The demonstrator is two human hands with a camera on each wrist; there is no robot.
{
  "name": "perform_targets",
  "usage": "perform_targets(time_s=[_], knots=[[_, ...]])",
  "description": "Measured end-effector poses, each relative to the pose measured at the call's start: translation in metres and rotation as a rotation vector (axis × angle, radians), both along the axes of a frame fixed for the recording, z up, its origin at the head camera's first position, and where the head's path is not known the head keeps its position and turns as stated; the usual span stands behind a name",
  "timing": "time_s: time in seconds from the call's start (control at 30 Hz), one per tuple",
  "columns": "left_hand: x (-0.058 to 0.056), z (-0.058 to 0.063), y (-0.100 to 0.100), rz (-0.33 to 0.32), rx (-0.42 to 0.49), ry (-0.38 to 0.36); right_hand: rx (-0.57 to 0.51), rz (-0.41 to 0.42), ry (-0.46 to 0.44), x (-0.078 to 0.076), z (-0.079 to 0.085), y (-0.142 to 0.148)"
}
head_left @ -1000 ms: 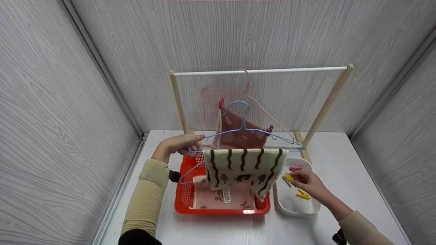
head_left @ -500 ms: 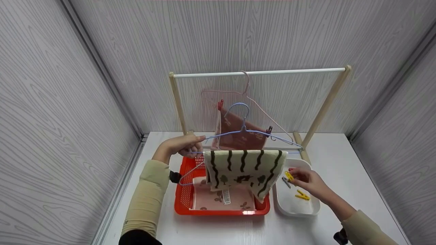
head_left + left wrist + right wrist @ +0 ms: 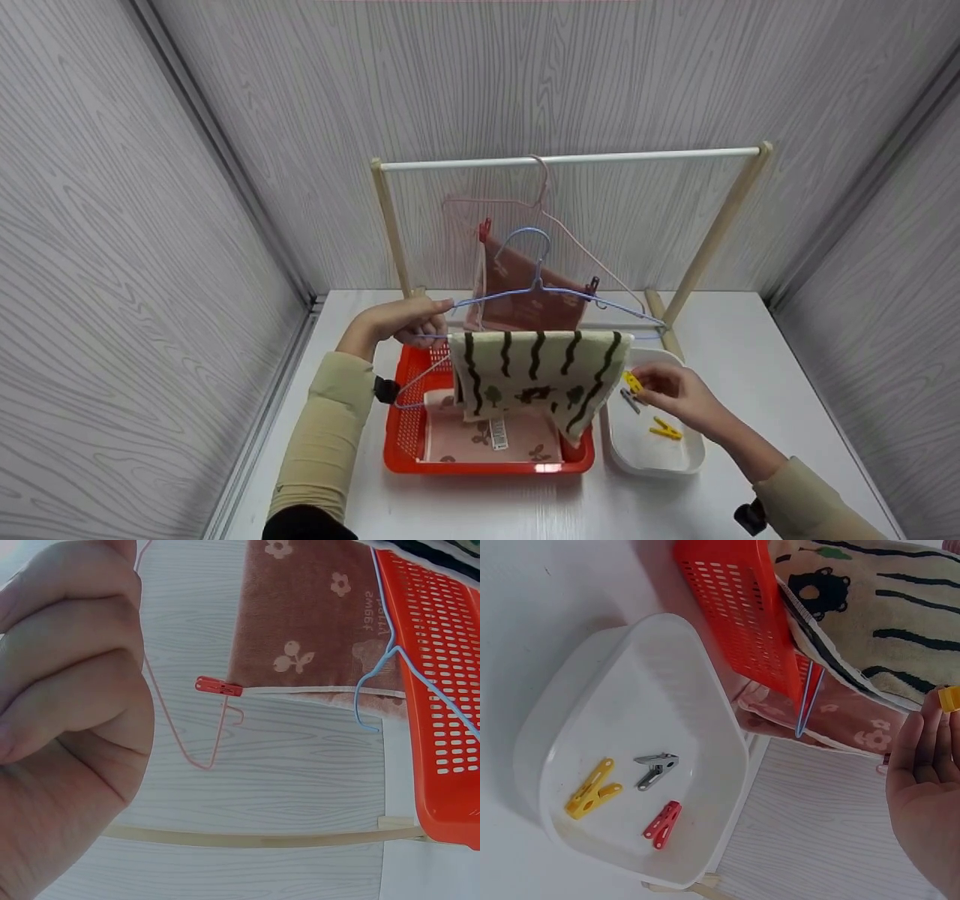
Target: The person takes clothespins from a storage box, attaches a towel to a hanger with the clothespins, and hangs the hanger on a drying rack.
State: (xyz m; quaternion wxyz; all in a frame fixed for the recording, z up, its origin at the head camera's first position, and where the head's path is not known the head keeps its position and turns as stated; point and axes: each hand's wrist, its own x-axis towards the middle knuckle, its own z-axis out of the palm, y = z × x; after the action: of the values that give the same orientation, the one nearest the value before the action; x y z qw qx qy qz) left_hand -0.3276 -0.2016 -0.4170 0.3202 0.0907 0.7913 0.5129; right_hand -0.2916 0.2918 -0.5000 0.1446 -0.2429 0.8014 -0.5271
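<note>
My left hand (image 3: 416,319) grips the left end of a blue wire hanger (image 3: 538,285), held up in front of the rack. Over the hanger's bottom bar drapes a cream towel (image 3: 540,367) with dark wavy stripes and small animal and tree prints. Beside the towel's right edge, my right hand (image 3: 682,394) pinches a yellow clothespin (image 3: 631,382) between thumb and fingers. In the right wrist view that clothespin (image 3: 950,698) is partly cut off at the frame edge, close to the towel (image 3: 900,600). The left wrist view shows my left hand's (image 3: 75,682) curled fingers.
A white tray (image 3: 652,461) holds yellow (image 3: 592,791), grey (image 3: 658,769) and red (image 3: 662,825) clothespins. The red basket (image 3: 487,466) contains a pink towel (image 3: 525,439) and another hanger (image 3: 409,405). Behind, a pink hanger (image 3: 577,244) with a clipped brown-pink towel (image 3: 525,289) hangs from the rack bar (image 3: 645,157).
My right hand has moved slightly up and left with the yellow clothespin, closer to the towel's right edge. My left hand and the blue hanger have hardly moved.
</note>
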Motion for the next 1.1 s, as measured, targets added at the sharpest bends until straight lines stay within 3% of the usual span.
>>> perform_targets(time_s=[0.57,1.1], knots=[[-0.001,-0.003,0.002,-0.039,-0.005,0.002,-0.054,0.010,0.054,0.002,0.016,-0.011],[-0.001,-0.002,0.005,-0.076,-0.002,0.016,-0.096,-0.040,0.067,0.010,0.036,-0.030]])
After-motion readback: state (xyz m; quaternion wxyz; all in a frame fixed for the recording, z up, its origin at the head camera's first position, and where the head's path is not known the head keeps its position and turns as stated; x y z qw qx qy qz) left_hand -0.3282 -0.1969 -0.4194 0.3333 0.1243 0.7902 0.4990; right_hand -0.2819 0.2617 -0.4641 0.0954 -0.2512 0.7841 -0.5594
